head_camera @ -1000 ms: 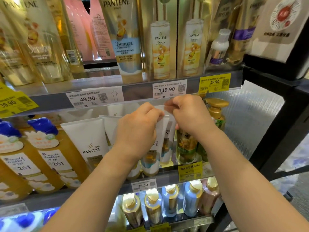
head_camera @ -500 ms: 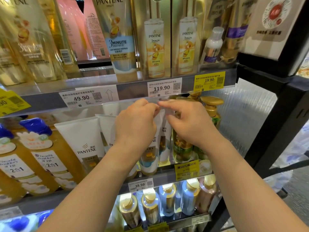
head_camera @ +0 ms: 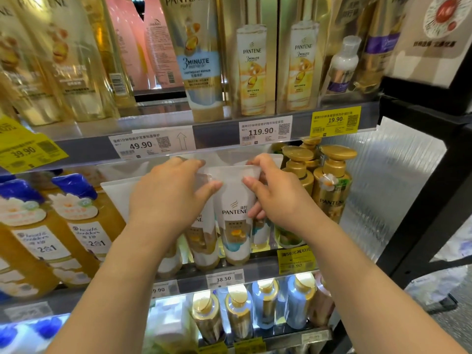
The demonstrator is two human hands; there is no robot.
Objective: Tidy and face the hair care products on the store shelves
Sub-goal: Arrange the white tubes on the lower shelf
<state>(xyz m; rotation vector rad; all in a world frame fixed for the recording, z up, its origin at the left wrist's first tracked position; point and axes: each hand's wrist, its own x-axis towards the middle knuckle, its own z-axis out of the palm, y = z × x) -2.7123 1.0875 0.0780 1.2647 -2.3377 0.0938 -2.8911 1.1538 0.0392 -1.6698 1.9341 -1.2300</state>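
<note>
— What's on your middle shelf [head_camera: 229, 275]?

— White Pantene tubes standing cap-down. At its 3 o'clock end stand gold pump bottles [head_camera: 329, 190]; at 9 o'clock, Head & Shoulders bottles [head_camera: 84, 226].

— And the one you're handling?

— The front tube [head_camera: 236, 218]: white, flat crimped top, gold and blue label, logo facing you. Your left hand [head_camera: 166, 198] and right hand [head_camera: 278, 198] flank it, fingers clamped on its upper edges.

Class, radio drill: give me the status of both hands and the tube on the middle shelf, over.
Left hand and right hand both gripping white Pantene tube, label facing out. Tube upright on middle shelf. Gold pump bottles close on its right.
</note>
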